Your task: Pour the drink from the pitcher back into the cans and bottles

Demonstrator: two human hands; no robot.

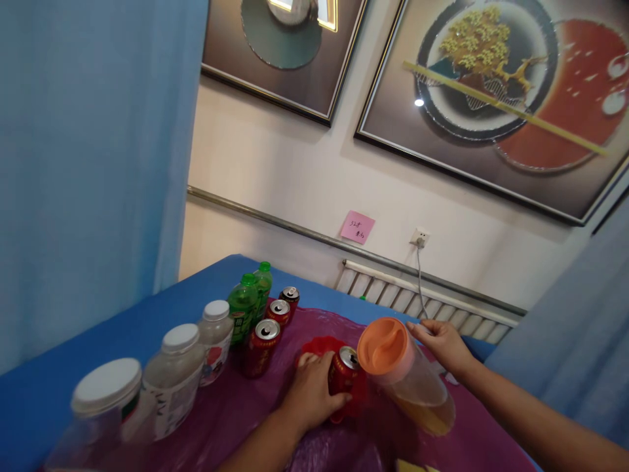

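Observation:
My left hand [312, 390] is closed around the side of a red drink can [343, 372] with an open top. The can is over a red scalloped dish [314, 346], partly covered by my hand. A clear plastic pitcher [417, 387] with an orange lid [386, 345] leans left, its lid close beside the can's top. Pale yellowish liquid shows low in the pitcher. My right hand [445, 344] grips the pitcher on its right side; the handle is mostly hidden by the fingers. Whether anything flows from the lid cannot be made out.
Left of my hands stand several red cans [262, 347], two green bottles [243, 309] and clear jars [174, 377] with white lids. A purple plastic sheet [230, 419] covers part of the blue table [191, 292]. Behind are a radiator [393, 292] and a plugged-in cord [420, 275].

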